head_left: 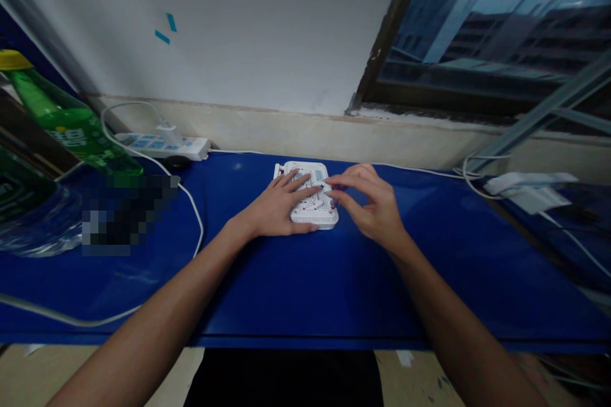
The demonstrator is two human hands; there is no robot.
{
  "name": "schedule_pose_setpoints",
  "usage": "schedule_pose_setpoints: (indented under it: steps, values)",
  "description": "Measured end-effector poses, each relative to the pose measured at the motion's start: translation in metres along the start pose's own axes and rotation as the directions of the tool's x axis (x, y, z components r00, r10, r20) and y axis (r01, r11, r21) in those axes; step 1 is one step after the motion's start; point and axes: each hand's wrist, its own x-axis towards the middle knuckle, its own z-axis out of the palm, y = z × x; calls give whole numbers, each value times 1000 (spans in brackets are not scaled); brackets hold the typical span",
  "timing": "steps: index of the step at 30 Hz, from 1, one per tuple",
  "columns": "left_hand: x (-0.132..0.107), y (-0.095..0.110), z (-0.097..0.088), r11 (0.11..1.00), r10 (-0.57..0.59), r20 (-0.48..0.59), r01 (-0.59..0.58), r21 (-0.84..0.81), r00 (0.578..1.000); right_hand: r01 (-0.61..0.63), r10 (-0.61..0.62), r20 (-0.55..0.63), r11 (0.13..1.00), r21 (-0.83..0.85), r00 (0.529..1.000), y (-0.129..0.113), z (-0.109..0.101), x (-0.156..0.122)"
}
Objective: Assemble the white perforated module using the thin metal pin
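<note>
A white breadboard (319,211) with small parts plugged into it lies on the blue table (296,286) near the far edge. My left hand (277,206) rests flat over the board's left side, fingers stretched out and pressing it down. My right hand (370,203) hovers at the board's right edge, thumb and forefinger pinched together over a small part that is too small to name.
A white power strip (165,146) with a plugged charger sits at the back left, its cable (193,213) looping across the table. Green bottles (71,121) stand far left. White adapters and cables (525,191) lie at the right. A wall and window are behind.
</note>
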Motion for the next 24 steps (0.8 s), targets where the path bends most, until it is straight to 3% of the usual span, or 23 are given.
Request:
schedule_pose_setpoints:
  steps: [6, 13, 19, 24]
  values:
    - [0, 1, 0, 1000, -10, -1, 10, -3, 1000, -31, 26, 89, 998, 58, 996, -4, -1, -1]
    - [0, 1, -1, 1000, -18, 13, 18, -4, 1000, -50, 50, -14, 999, -18, 999, 0, -2, -1]
    - [0, 4, -4, 1000, -30, 21, 30, 2, 999, -60, 53, 109, 996, 59, 993, -1, -6, 1]
    - [0, 3, -3, 1000, -22, 24, 21, 19, 999, -74, 74, 3, 996, 47, 997, 0, -4, 1]
